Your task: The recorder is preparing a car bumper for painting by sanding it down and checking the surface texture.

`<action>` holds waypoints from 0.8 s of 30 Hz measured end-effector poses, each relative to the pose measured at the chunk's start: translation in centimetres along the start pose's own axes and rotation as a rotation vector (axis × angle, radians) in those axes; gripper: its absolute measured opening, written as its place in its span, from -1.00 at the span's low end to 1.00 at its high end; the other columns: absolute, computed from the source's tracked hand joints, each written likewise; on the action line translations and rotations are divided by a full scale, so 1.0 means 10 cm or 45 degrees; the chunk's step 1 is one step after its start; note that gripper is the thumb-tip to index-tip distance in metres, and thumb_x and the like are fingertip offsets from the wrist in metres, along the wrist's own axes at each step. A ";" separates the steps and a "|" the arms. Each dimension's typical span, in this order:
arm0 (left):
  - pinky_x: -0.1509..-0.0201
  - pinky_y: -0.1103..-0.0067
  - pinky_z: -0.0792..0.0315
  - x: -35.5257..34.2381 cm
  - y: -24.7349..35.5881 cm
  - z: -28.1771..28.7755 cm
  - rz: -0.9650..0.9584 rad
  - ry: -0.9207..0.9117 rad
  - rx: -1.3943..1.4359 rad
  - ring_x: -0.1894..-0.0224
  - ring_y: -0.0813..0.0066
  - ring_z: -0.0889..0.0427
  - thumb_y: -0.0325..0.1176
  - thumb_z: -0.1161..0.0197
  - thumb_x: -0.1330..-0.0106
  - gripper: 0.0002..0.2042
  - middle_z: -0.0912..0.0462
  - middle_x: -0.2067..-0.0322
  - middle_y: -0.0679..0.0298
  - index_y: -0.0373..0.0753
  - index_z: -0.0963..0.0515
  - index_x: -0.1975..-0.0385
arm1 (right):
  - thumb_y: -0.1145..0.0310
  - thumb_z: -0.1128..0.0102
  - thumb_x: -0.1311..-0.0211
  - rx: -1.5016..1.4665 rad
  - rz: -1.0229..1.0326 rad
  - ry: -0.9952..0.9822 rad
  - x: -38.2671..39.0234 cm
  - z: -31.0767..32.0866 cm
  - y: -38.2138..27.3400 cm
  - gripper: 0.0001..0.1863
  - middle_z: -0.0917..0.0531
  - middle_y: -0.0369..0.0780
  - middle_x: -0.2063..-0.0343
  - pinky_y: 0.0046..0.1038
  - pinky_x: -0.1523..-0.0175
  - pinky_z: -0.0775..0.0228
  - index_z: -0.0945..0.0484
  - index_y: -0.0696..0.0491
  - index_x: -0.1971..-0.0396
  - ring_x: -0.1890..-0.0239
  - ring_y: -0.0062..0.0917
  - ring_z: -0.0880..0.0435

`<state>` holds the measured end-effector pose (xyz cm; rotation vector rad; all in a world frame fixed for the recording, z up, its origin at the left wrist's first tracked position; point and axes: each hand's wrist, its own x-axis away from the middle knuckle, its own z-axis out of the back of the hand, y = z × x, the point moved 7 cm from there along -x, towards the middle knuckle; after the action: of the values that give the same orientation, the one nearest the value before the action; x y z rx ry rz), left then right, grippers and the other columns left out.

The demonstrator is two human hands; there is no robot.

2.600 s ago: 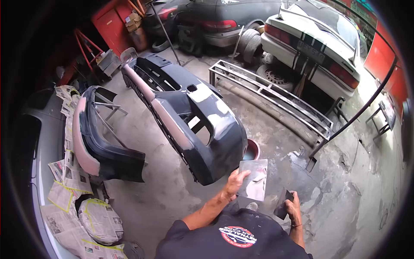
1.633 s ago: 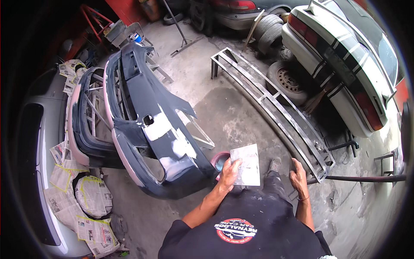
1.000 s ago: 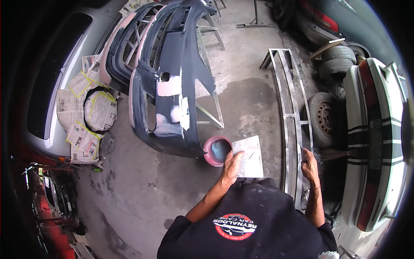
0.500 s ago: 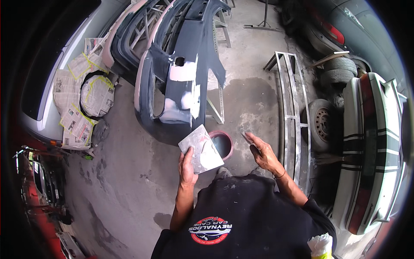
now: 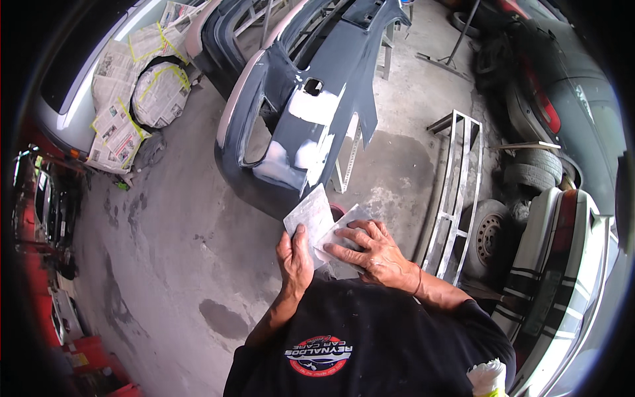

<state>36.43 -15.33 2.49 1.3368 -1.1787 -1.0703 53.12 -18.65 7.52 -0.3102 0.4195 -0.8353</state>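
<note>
Nearest me is my black shirt [image 5: 403,331], with my 2 hands just beyond it. My left hand [image 5: 297,260] grips a pale flat board [image 5: 309,215] by its near edge, thumb on top. My right hand [image 5: 382,258] has its fingers spread over a greyish flat spreader [image 5: 352,215], whose left edge meets the board; I cannot tell how firmly they press. Right behind these 2 pieces, a red tub [image 5: 338,212] shows only in part. Farther, slightly left, stands the dark bumper [image 5: 284,142] with white and pinkish patches, and at far left a wheel wrapped in newspaper [image 5: 162,96]. To the right stretches a metal frame [image 5: 454,215], then a loose wheel [image 5: 487,235] and a white striped car [image 5: 552,278]; a dark car [image 5: 575,92] sits at far right.
</note>
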 end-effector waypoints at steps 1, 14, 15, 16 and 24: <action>0.10 0.58 -0.41 -0.02 -0.01 -0.03 -0.033 0.095 -0.054 0.18 0.50 -0.54 -0.30 -0.02 -0.44 -0.72 -0.62 0.19 0.17 -0.41 -0.48 0.06 | 0.35 -0.34 0.23 -0.074 0.013 -0.028 0.02 -0.02 0.11 -0.21 -0.46 -0.30 -0.08 -0.14 -0.14 -0.21 -0.43 -0.33 -0.19 -0.10 -0.27 -0.39; -0.19 0.34 -0.36 0.07 -0.26 -0.87 0.353 0.432 1.061 -0.10 0.27 -0.50 -0.26 -0.03 -0.30 -0.59 -0.52 -0.05 0.18 -0.30 -0.40 -0.10 | 0.72 -0.09 0.25 -0.567 -0.011 0.118 0.38 0.76 1.79 -0.32 -0.48 -0.10 -0.01 -0.23 -0.11 -0.34 -0.47 0.09 -0.07 -0.06 -0.12 -0.43; -0.19 0.34 -0.37 0.09 -0.33 -0.97 0.378 0.409 1.041 -0.11 0.27 -0.50 -0.26 -0.04 -0.31 -0.60 -0.52 -0.05 0.17 -0.30 -0.40 -0.11 | 0.72 -0.11 0.28 -0.607 0.150 0.140 0.35 0.88 1.61 -0.31 -0.45 -0.08 -0.05 -0.21 -0.14 -0.32 -0.46 0.10 -0.06 -0.10 -0.10 -0.41; -0.18 0.36 -0.38 0.11 -0.37 -1.06 0.366 0.492 0.948 -0.09 0.28 -0.51 -0.28 -0.05 -0.33 -0.61 -0.53 -0.04 0.17 -0.30 -0.40 -0.12 | 0.66 -0.24 0.30 -0.476 0.416 0.035 0.39 0.96 1.36 -0.28 -0.38 -0.08 -0.10 -0.13 -0.22 -0.27 -0.45 0.03 -0.07 -0.18 -0.05 -0.34; -0.05 0.39 -0.49 0.35 0.07 -1.39 0.257 0.504 0.801 0.02 0.31 -0.58 -0.41 -0.13 -0.32 -0.70 -0.56 0.04 0.15 -0.29 -0.43 -0.03 | 0.67 -0.09 0.15 -0.033 0.562 -0.314 0.69 0.13 1.93 -0.28 -0.37 -0.03 -0.07 -0.21 -0.08 -0.39 -0.28 0.05 -0.18 -0.12 -0.08 -0.35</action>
<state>50.57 -16.98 4.46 1.7577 -1.3577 -0.2598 70.32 -11.52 -1.18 -0.3251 0.2531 -0.3546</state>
